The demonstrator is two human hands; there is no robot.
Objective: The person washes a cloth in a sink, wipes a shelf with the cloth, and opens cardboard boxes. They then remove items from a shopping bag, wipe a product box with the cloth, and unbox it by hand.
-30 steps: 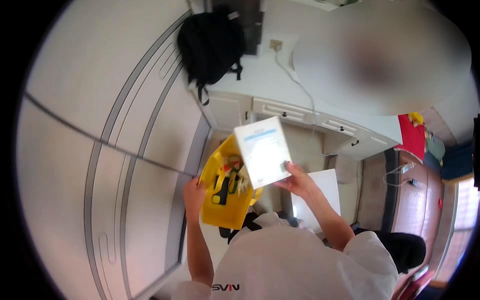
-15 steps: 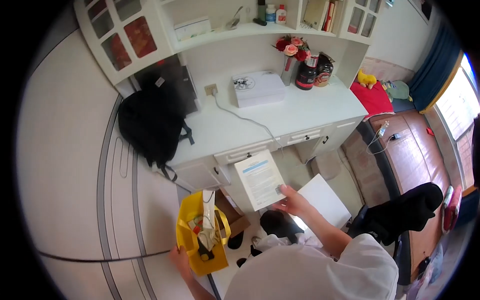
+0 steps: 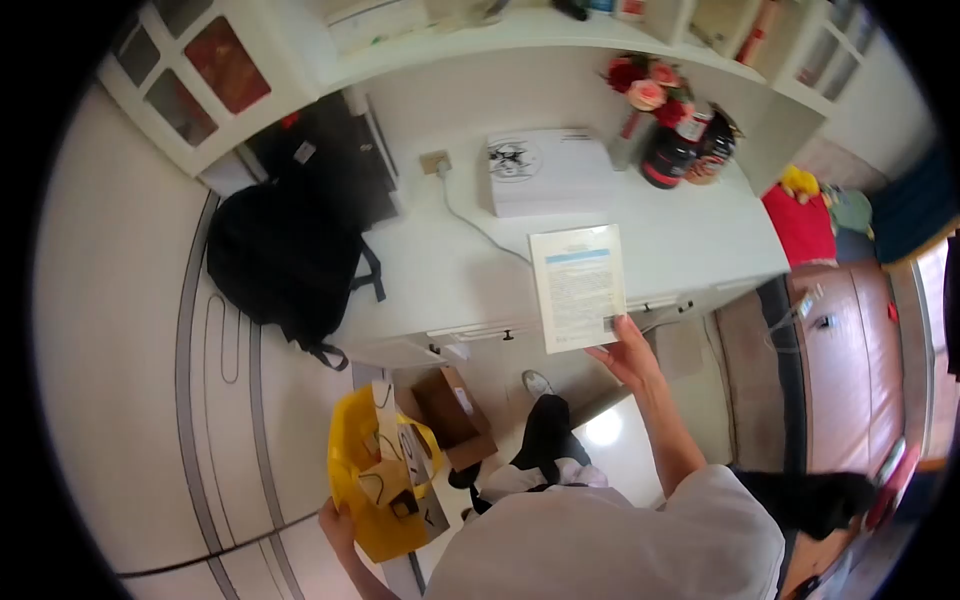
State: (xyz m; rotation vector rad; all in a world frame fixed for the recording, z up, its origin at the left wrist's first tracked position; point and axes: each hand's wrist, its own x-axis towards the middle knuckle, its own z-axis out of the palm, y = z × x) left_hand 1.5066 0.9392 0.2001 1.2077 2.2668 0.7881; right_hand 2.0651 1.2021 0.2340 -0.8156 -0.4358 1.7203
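The right hand (image 3: pixel 632 358) pinches a white book (image 3: pixel 578 285) by its lower right corner, before the table's (image 3: pixel 440 290) front edge; the left hand's (image 3: pixel 340 532) fingers grip a yellow bag (image 3: pixel 385 535), near the table's left front corner.

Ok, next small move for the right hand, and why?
I'd probably ease the right hand forward and lower the white book onto the desk: it appears held up near the desk's front edge, there's bare surface before the white box, and the left hand is busy holding the yellow bag.
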